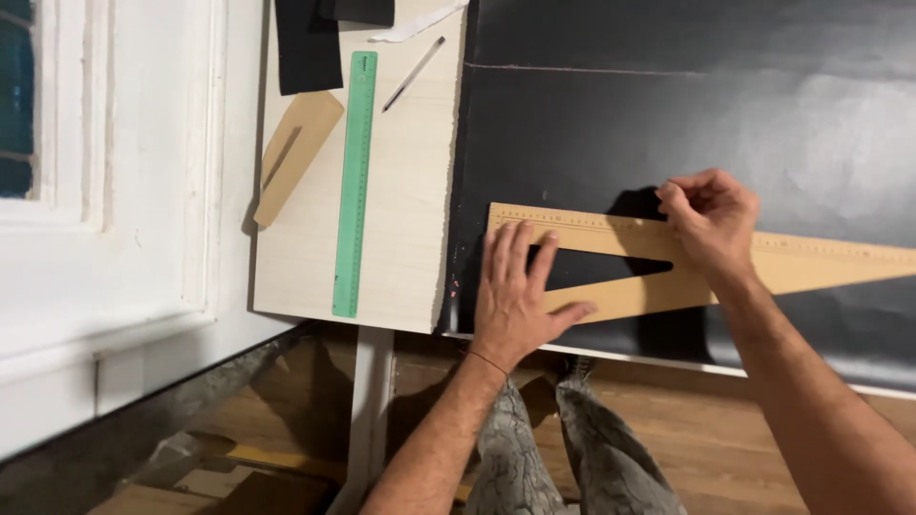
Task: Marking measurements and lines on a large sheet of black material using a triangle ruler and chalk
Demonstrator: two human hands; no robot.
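Observation:
A large wooden triangular ruler (821, 262) lies on a black sheet of fabric (668, 114) spread over a pale wooden table (401, 210). My left hand (515, 286) presses flat on the ruler's wide end, fingers spread. My right hand (711, 219) sits at the ruler's upper edge with fingers pinched together, as if around a small marking tool that I cannot make out. A faint chalk line (572, 69) runs across the fabric farther up.
A long green ruler (354, 181), a pen (413, 73), a curved wooden template (291, 153) and a black fabric piece (307, 43) lie on the table's left part. A white wall and window frame (124, 191) stand left. My legs (553, 448) show over a wooden floor.

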